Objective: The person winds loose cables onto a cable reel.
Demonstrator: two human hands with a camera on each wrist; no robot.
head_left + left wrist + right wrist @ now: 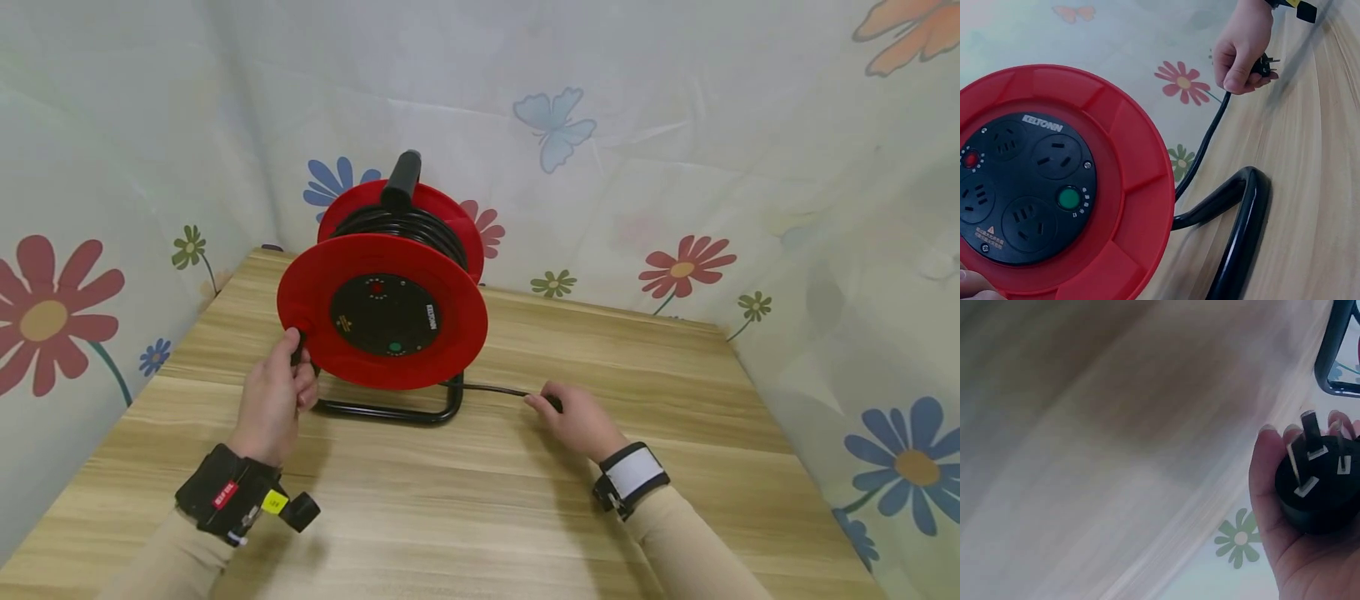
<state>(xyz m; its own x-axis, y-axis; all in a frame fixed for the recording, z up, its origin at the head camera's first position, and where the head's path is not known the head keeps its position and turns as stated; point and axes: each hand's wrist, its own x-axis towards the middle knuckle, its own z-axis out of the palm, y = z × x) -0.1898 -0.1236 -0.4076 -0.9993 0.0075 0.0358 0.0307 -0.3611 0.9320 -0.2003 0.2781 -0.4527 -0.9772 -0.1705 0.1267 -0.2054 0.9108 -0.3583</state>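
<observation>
A red extension cord reel (382,312) stands on a black tube frame (390,414), with black cable (401,223) wound between its two discs. My left hand (268,396) grips the small black crank knob (297,346) at the lower left of the front disc. To the right of the reel, my right hand (581,421) holds the black three-pin plug (1322,500), its metal pins pointing out of the grip. A short length of cable (1205,147) runs from the reel to this hand. The left wrist view shows sockets, a red button and a green button (1069,198) on the black panel.
The reel's black carrying handle (402,179) sticks up on top. Under everything lies a wood-grain table (420,517). A pale curtain (660,167) with printed flowers and butterflies hangs behind and along both sides.
</observation>
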